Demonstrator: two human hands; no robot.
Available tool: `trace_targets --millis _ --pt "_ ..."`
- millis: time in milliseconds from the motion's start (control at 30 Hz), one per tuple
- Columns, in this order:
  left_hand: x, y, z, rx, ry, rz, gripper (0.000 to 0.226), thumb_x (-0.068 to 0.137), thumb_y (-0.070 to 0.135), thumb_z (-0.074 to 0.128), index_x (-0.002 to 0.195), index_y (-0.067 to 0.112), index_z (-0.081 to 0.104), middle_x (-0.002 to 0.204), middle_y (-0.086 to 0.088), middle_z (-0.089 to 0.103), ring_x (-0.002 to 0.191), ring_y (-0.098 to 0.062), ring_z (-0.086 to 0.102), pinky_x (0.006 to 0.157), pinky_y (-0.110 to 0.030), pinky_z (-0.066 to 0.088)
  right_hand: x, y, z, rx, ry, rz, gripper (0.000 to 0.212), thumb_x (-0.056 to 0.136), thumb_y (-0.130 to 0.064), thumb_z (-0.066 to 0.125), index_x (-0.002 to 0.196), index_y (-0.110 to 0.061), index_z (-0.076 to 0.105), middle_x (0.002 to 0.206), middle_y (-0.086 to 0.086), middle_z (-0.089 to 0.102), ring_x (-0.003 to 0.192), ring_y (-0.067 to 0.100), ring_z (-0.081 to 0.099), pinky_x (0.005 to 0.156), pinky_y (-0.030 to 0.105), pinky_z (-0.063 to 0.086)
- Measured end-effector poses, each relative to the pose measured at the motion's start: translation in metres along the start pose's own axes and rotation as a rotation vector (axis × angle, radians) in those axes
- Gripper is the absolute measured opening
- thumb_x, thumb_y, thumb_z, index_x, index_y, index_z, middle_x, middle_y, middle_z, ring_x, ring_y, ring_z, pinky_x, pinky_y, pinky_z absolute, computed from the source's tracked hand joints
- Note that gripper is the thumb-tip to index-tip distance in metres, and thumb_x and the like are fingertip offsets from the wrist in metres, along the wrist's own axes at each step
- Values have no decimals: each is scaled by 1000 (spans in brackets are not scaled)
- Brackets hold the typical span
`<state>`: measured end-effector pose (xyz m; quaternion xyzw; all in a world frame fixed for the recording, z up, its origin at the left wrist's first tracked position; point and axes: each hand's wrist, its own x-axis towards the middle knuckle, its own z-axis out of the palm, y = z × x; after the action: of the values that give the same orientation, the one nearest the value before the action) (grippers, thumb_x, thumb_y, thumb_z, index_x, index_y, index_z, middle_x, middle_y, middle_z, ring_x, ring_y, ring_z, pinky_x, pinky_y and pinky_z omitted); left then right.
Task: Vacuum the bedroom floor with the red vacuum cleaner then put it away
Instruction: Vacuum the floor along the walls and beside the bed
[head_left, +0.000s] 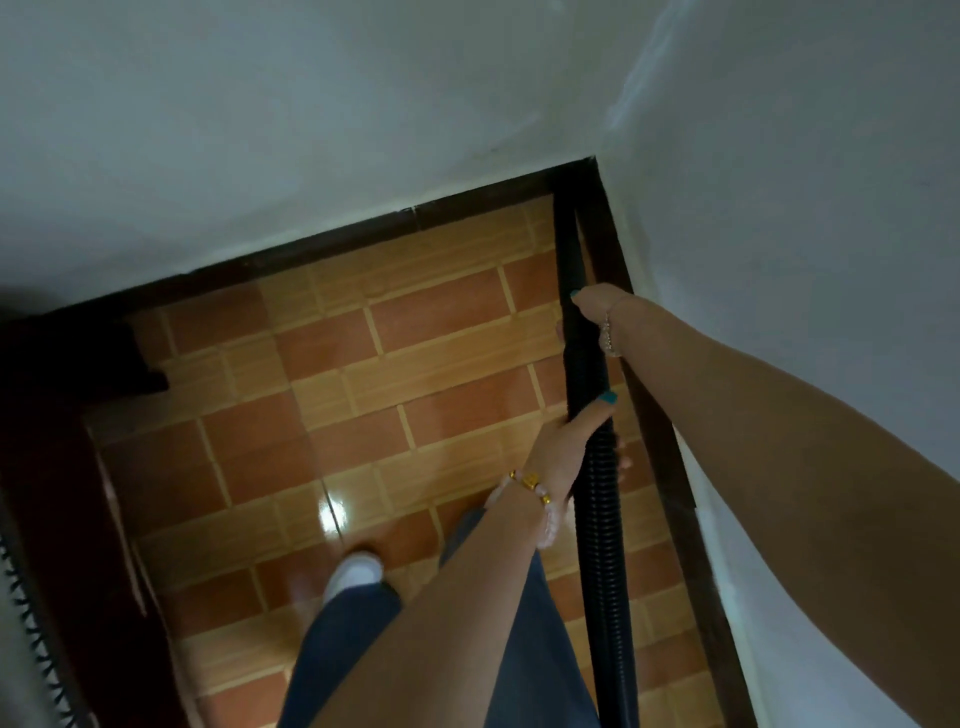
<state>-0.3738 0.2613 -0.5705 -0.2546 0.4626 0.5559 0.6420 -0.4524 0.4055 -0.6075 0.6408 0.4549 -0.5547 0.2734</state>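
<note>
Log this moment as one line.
stage: vacuuming corner | right hand: gripping black wand | left hand: gripping ribbed hose | nozzle: by dark baseboard | floor: tile

Hose (602, 519) black, ribbed lower down. Floor (363, 374) orange and tan tiles in brick pattern (glossy white glare spot). Skirting (322, 244) dark brown. Walls (260, 104) pale grey-white. Nails (608, 398) teal. Trousers (343, 644) dark blue. Shoe (356, 571) white. Bracelet (530, 486) gold and pink.

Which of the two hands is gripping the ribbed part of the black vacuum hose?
The left hand, with the gold bead bracelet, grips the ribbed black vacuum hose. The right hand holds the smooth tube above it.
</note>
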Motion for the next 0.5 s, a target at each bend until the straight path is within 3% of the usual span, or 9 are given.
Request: trace_targets --millis 67,133,200,400,500 --pt "-8 -17 -11 21 -37 1 22 81 30 72 85 11 63 66 0 63 58 -16 60 68 -32 50 3 6 4 -24 29 15 19 99 -20 41 105 -4 50 78 12 53 57 20 49 56 29 45" --pt "-21 -31 -19 16 -36 4 15 81 23 73 83 12 63 67 0 63 61 -16 60 69 -31 49 -5 7 14 -77 39 -18 21 99 -20 42 105 -3 51 80 13 54 59 21 49 59 30 46" --pt "-32 -38 -26 -1 1 26 11 82 18 71 79 13 62 66 0 62 60 -15 59 67 -29 49 -15 11 27 -59 6 -28 18 100 -19 41 100 -3 50 75 13 55 57 22 50 53 31 46" --pt "-62 -37 -53 -19 41 58 10 85 17 67 77 15 60 64 1 59 58 -12 57 61 -26 48 -27 19 73 -68 -75 2 18 102 -16 36 90 -5 45 72 12 50 54 21 47 34 21 45" --pt "-76 -39 -72 -46 48 69 11 85 18 67 76 15 60 64 2 60 59 -13 57 64 -28 47 -32 23 103 -161 -66 -65 18 103 -12 31 104 -4 47 72 9 44 56 18 42 34 19 41"
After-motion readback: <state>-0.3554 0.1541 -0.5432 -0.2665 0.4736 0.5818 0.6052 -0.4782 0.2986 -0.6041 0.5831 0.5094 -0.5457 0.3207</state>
